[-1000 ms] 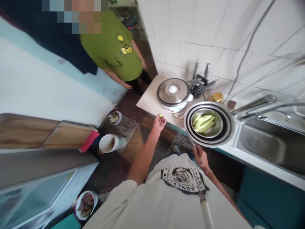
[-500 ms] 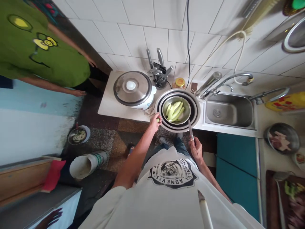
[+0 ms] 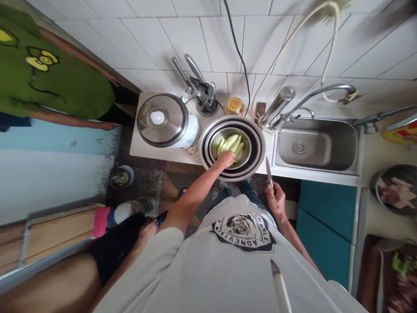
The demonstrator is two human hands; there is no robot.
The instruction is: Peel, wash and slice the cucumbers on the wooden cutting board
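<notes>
My left hand (image 3: 226,159) reaches into a small metal bowl (image 3: 214,152) over long, pale green peeled vegetables (image 3: 232,141). Its fingers are curled down against them, and whatever they grip is hidden. The bowl sits inside larger nested basins (image 3: 204,161) at the counter's front edge. In my right hand (image 3: 276,198) is a knife (image 3: 269,171), the fingers closed around its handle and the blade pointing up toward the counter, to the right of the basins.
Left of the basins stands a rice cooker (image 3: 164,119), with a knife block (image 3: 206,102) and yellow-lidded jar (image 3: 235,105) behind. A sink (image 3: 314,148) lies to the right. One person in a green shirt (image 3: 65,82) stands at left; another person's arm (image 3: 130,256) is close behind my left elbow.
My left hand has moved from the basin's left rim into the bowl; the small green piece it held is no longer visible. The knife has shifted away from the bowl. Another person has come in lower left.
</notes>
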